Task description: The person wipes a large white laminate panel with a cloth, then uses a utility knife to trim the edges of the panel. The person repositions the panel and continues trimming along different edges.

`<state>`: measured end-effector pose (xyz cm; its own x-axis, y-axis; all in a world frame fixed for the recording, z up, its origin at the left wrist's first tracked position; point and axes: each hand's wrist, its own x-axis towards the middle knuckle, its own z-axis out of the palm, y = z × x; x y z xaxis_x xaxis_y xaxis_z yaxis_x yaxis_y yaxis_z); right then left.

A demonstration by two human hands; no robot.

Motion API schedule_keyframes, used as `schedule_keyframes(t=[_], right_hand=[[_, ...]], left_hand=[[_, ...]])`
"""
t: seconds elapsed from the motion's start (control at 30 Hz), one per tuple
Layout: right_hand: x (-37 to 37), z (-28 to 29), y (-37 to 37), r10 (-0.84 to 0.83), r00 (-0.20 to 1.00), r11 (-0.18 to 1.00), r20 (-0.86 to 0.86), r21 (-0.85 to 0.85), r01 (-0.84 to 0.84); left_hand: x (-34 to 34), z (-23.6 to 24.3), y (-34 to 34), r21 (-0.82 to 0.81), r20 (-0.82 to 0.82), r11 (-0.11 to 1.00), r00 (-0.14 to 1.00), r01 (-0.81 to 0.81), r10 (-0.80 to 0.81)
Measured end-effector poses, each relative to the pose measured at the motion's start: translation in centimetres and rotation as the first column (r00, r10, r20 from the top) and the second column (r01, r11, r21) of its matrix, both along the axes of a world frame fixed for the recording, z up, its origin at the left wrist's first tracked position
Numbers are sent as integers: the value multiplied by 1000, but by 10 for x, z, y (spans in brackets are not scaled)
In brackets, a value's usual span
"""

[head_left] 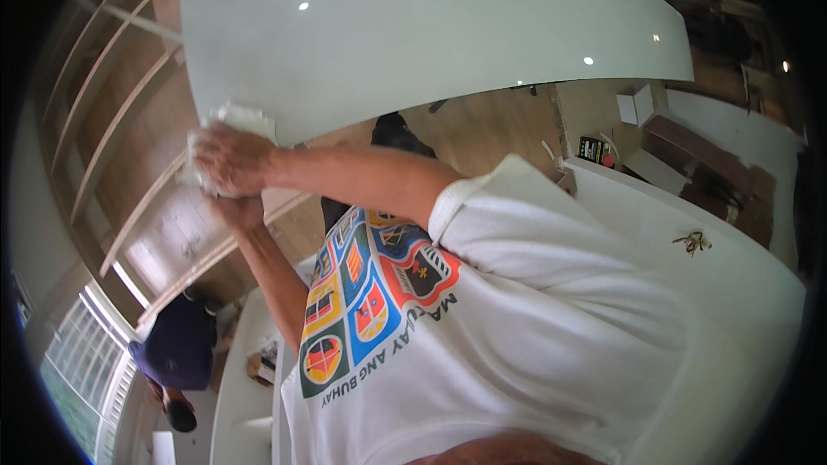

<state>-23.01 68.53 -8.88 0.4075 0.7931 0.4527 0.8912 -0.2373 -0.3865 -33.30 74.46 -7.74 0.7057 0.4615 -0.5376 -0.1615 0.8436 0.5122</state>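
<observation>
My right hand (231,157) is closed on a crumpled white cloth (244,119) at the left front corner of a glossy white panel (431,26). My left hand (236,207) is directly beneath my right, against the cloth, its fingers mostly hidden behind it and the other hand. Both forearms reach up from my white printed shirt toward that corner.
Curved wooden slats (121,120) line the left. Another person in dark blue (172,344) is at the lower left, by a window (77,370). At right, a white ledge (732,267) holds loose wires (693,242); boards and boxes (689,142) lie beyond.
</observation>
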Motion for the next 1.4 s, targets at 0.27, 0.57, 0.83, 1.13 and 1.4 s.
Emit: schedule_keyframes(t=[0.27, 0.57, 0.83, 1.13, 1.4], right_hand=[[61, 54, -273, -433, 881, 897, -192, 4, 442], [197, 23, -609, -947, 144, 89, 289, -194, 977], [331, 26, -707, -942, -180, -282, 282, -380, 881], [374, 6, -529, -905, 284, 175, 315, -332, 927], [337, 22, -271, -762, 577, 491, 294, -320, 810]], left_hand=[[-8, 2, 2, 312, -225, 940, 972, 136, -66], [-18, -10, 14, 313, -224, 947, 975, 71, 1], [-33, -11, 27, 262, -279, 965, 959, 22, 53], [-42, -14, 8, 166, -211, 986, 975, -27, 62], [-30, -17, -7, 164, -198, 986, 978, -33, 66]])
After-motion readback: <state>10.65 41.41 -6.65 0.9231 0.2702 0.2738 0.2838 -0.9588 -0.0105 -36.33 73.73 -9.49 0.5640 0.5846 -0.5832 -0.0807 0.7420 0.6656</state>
